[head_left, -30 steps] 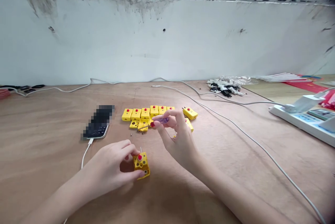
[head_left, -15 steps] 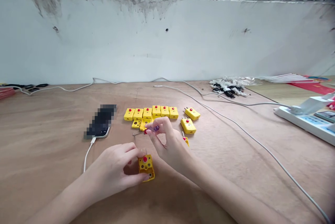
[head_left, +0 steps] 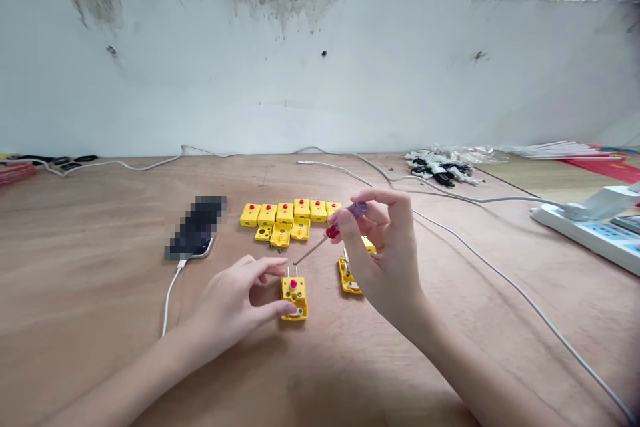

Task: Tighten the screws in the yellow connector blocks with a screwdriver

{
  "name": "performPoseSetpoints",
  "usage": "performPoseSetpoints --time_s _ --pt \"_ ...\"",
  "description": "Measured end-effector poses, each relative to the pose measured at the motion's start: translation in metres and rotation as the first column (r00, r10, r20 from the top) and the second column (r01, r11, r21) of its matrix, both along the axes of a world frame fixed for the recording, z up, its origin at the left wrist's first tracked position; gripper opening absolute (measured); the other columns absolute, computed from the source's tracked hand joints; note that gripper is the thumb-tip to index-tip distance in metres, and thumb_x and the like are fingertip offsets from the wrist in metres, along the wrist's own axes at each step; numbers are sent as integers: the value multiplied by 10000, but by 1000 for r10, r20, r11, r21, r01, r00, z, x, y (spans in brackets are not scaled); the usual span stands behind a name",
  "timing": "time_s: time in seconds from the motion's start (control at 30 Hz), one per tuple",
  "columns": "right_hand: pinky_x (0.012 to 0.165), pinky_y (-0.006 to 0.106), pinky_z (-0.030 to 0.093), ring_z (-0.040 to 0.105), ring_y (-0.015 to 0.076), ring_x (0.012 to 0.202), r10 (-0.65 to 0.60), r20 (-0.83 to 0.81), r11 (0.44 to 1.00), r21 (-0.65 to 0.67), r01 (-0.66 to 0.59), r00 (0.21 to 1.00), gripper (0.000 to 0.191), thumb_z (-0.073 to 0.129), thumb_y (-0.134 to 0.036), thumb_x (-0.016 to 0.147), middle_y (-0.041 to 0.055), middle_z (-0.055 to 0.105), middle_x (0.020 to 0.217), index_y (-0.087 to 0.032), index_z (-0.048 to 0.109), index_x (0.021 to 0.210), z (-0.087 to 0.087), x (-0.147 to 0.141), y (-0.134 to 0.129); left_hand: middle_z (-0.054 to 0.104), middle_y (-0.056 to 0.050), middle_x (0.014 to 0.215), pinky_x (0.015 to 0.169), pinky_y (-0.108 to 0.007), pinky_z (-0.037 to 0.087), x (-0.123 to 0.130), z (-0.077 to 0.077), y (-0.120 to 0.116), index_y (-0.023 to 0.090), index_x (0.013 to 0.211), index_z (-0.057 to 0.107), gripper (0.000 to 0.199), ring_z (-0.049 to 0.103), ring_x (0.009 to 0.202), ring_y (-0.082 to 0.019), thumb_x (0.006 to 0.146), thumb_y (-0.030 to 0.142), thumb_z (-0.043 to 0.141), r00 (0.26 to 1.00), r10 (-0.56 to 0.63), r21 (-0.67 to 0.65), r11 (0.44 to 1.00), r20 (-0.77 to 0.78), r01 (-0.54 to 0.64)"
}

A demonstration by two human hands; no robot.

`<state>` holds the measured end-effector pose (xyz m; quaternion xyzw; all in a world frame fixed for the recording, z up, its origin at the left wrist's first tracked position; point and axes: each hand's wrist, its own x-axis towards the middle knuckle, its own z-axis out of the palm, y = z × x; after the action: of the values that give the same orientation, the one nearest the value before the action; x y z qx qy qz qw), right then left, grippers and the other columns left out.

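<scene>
My left hand [head_left: 233,304] has its fingers and thumb around a yellow two-pin connector [head_left: 294,297] with a red dot, and the connector rests on the table. My right hand [head_left: 387,254] pinches a small screwdriver [head_left: 345,224] with a purple handle, its thin shaft pointing down-left towards that connector, its tip apart from it. Below my right hand lies an opened yellow connector half [head_left: 349,278] with pins showing. Several assembled yellow connectors [head_left: 285,212] stand in a row, with loose yellow halves [head_left: 280,235] in front. My right hand hides whatever lies at its far side.
A pixelated phone [head_left: 197,227] on a white cable lies left of the row on the plywood table [head_left: 100,280]. White cables cross the far side, a white power strip [head_left: 585,234] sits right, and a heap of small black-and-white parts [head_left: 443,167] lies behind.
My right hand has lifted the screwdriver up and right, away from the row. The connector under my left hand has shifted right and now sits on the table.
</scene>
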<state>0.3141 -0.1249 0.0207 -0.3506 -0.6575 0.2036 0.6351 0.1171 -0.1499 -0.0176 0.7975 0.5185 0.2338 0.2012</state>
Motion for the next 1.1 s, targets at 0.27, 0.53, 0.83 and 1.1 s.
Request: performPoseSetpoints --time_s 0.27,0.53,0.83,1.1 --pt "528 249 507 599 95 583 108 -9 994 -18 -108 994 147 502 -198 873 -59 538 714 -256 400 963 -5 -7 -4 697 0 961 813 -310 498 2 4 1 245 991 644 127 599 925 -180 894 284 571 988 -131 306 947 82 100" --pt "527 234 507 596 92 603 101 -8 995 2 -101 995 167 525 -204 867 -61 541 713 -258 408 972 -6 -8 -5 701 2 888 742 -291 495 2 1 3 226 899 656 85 600 849 -174 890 254 576 990 -129 331 938 53 105" --pt "562 226 544 610 91 646 112 49 992 50 -114 993 181 523 -163 867 -50 549 746 -254 426 990 -10 -10 -8 707 26 834 701 -278 476 1 1 6 228 839 665 107 598 792 -161 876 293 589 992 -119 352 927 -52 129" --pt "603 211 549 619 70 636 102 182 979 157 -131 978 227 540 -152 871 -35 578 853 -266 429 1033 -14 -13 -9 719 31 817 649 -283 447 1 0 9 225 802 675 159 591 746 -162 895 287 562 983 -124 409 897 -132 168"
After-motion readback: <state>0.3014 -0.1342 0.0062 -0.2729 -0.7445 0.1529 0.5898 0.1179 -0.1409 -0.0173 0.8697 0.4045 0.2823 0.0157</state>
